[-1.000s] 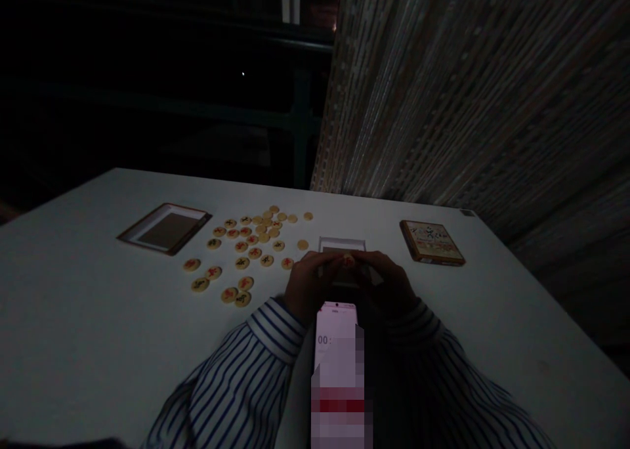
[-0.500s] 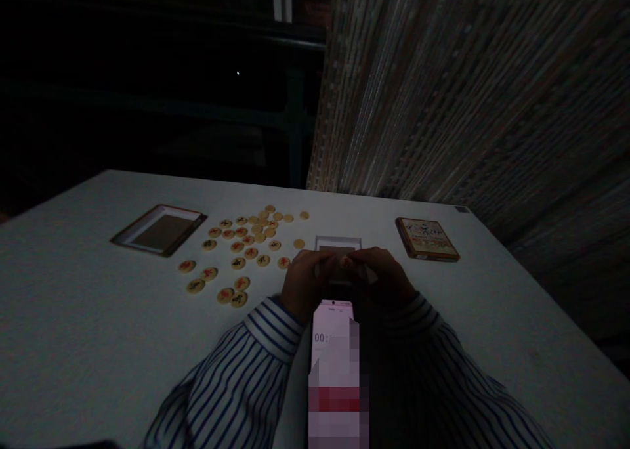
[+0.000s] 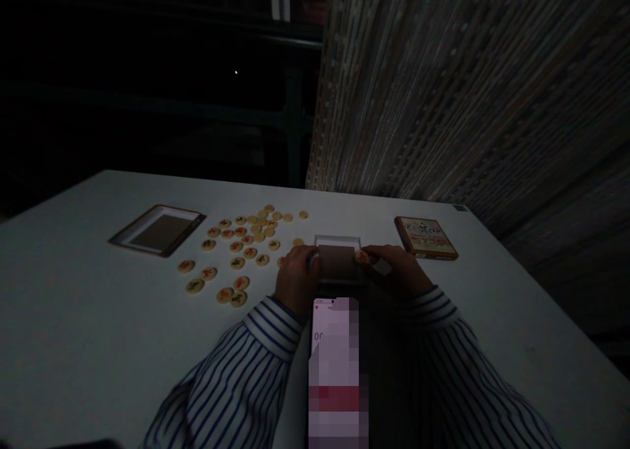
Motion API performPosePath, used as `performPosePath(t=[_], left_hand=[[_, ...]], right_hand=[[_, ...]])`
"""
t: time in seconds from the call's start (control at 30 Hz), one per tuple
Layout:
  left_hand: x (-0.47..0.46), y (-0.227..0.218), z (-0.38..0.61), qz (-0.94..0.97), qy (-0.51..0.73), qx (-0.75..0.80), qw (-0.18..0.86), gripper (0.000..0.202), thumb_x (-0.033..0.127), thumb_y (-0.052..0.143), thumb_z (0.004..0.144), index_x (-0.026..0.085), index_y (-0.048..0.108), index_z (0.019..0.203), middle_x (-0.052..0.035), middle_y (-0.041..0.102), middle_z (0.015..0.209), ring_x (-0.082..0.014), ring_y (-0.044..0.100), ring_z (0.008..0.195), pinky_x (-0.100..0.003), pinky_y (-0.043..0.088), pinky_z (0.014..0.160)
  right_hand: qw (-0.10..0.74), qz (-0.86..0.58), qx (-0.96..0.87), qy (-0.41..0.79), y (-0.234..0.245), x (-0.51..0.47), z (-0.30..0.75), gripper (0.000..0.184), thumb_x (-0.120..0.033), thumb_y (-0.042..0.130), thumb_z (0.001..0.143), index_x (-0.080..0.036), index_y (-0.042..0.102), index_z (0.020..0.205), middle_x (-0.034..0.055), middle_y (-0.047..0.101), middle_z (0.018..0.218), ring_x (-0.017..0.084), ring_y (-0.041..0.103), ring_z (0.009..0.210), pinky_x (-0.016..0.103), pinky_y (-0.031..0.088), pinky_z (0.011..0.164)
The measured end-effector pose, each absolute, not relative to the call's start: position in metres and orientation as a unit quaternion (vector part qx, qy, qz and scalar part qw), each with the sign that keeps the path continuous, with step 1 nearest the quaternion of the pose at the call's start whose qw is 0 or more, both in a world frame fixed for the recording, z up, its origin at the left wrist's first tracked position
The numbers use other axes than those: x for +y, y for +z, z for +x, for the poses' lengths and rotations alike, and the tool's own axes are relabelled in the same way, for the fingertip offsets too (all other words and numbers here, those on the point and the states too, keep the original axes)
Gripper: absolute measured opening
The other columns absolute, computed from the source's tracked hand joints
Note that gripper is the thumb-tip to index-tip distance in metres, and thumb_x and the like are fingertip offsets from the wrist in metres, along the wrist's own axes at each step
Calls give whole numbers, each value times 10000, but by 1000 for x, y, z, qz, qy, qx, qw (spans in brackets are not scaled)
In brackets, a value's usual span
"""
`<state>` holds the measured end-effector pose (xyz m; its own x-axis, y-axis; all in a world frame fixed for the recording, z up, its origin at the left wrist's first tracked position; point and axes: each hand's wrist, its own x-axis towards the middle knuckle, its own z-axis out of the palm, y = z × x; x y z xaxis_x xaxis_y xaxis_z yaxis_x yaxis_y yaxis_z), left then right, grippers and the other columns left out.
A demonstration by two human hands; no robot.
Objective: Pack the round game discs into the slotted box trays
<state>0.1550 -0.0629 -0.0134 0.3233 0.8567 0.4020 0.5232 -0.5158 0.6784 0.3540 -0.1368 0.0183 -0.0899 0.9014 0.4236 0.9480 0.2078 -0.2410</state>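
Note:
A small open box (image 3: 336, 241) with pale walls and a bare brown bottom stands in front of me. My left hand (image 3: 296, 278) is closed at its left wall, thumb at the inner side; the far fingers are partly hidden. Between thumb and fingertips of my right hand (image 3: 399, 272) is a round Chinese chess piece (image 3: 362, 257) with a red character, held at the box's right wall. To the left of the box, several loose chess pieces (image 3: 250, 253) lie scattered, some showing red or black characters and others blank sides up.
A phone (image 3: 335, 357) with a lit screen lies between my forearms, below the box. On the left lies an open lid-like tray (image 3: 191, 238); on the right, a printed box cover (image 3: 428, 237). A strand curtain (image 3: 394, 107) hangs behind the white table (image 3: 123, 344).
My hands, close together over the box before, have moved apart. The right one has gone to the right with the red-marked chess piece, and the box's inside now shows.

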Motion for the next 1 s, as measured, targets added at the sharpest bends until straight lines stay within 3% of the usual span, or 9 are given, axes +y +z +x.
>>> performPosePath(t=[0.17, 1.0], left_hand=[[-62, -16, 154, 791, 361, 442, 222, 240, 155, 479, 779, 141, 607, 981, -89, 641, 979, -205, 579, 945, -364, 454, 849], [-61, -16, 154, 795, 344, 447, 224, 233, 134, 479, 772, 148, 636, 943, -85, 658, 950, -191, 594, 931, -341, 459, 851]], right_hand=[[206, -622, -755, -7, 12, -133, 366, 245, -330, 559, 758, -166, 633, 923, 82, 661, 871, 187, 591, 775, 322, 436, 693], [115, -674, -725, 82, 14, -129, 357, 212, -382, 599, 735, -224, 679, 853, 37, 594, 787, 142, 552, 699, 266, 409, 616]])
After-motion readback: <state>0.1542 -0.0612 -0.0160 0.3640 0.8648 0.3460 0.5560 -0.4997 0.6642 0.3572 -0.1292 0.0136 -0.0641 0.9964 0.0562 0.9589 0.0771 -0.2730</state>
